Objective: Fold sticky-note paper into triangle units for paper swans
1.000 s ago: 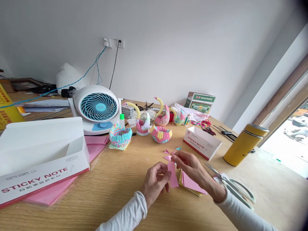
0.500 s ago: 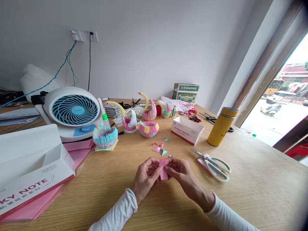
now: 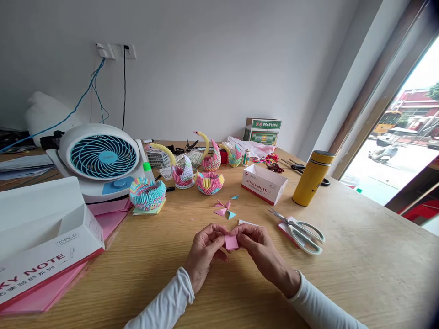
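Note:
A small pink paper slip is pinched between both hands just above the wooden table. My left hand grips its left edge with thumb and fingers. My right hand holds the right edge. The slip looks folded short, hanging down between the fingertips. Several small folded paper triangles, pink and blue, lie on the table just beyond my hands.
Scissors rest on pink notes to the right. A yellow flask and a small sticky note box stand behind them. Paper swans and baskets, a desk fan, and a large sticky note box on pink sheets fill the left.
My right hand came in from the note stack to join the left on the pink slip. The slip now looks shorter, folded over. The view swung to the right.

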### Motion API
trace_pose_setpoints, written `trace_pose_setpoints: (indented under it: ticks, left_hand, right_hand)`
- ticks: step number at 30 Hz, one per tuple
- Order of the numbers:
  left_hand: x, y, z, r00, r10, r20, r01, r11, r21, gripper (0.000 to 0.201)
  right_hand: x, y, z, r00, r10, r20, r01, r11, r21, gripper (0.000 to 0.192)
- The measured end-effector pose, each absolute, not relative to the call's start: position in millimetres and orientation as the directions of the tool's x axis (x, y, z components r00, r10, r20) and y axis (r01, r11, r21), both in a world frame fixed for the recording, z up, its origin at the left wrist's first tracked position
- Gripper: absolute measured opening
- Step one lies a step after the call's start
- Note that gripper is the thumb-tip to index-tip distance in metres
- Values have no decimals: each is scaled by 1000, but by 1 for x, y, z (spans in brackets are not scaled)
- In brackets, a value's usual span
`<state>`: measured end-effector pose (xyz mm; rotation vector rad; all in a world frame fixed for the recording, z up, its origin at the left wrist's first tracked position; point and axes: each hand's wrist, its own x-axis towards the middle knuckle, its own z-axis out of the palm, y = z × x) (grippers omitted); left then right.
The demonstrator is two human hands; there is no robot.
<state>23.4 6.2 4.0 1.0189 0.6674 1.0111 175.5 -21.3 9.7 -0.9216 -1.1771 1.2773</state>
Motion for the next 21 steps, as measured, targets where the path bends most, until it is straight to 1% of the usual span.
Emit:
trace_pose_setpoints:
  ticks: [4, 8, 10, 12, 14, 17, 19, 21]
  left_hand:
    - [22, 8, 4, 433, 897, -90, -423, 291, 858, 25]
    - [21, 9, 1, 473, 866, -161, -463, 400, 791, 27]
    - [21, 9, 1, 496, 851, -174, -456, 426, 782, 29]
    - [21, 8, 2, 518, 838, -171, -424, 425, 800, 30]
    - [22, 7, 4, 535, 832, -144, -364, 381, 850, 30]
    - [21, 8, 4, 492, 869, -52, -292, 221, 931, 28]
    - [20, 9, 4, 440, 898, 17, -276, 117, 954, 28]
    - [19, 11, 2, 421, 905, 65, -276, 59, 959, 29]
  right_hand:
    - [178, -21, 12, -128, 975, 180, -156, 160, -975, 11]
    - [179, -20, 12, -141, 944, 299, -123, 282, -951, 13]
    - [178, -19, 10, -139, 941, 307, -148, 287, -946, 13]
    - [177, -17, 5, -150, 948, 281, -169, 256, -952, 14]
    - [177, -16, 1, -134, 953, 272, -151, 252, -956, 16]
    - [178, -13, -5, -81, 961, 263, -78, 257, -963, 20]
    - [179, -12, -8, -70, 965, 251, -43, 249, -968, 22]
    - [179, -12, -9, -73, 963, 259, -31, 257, -966, 24]
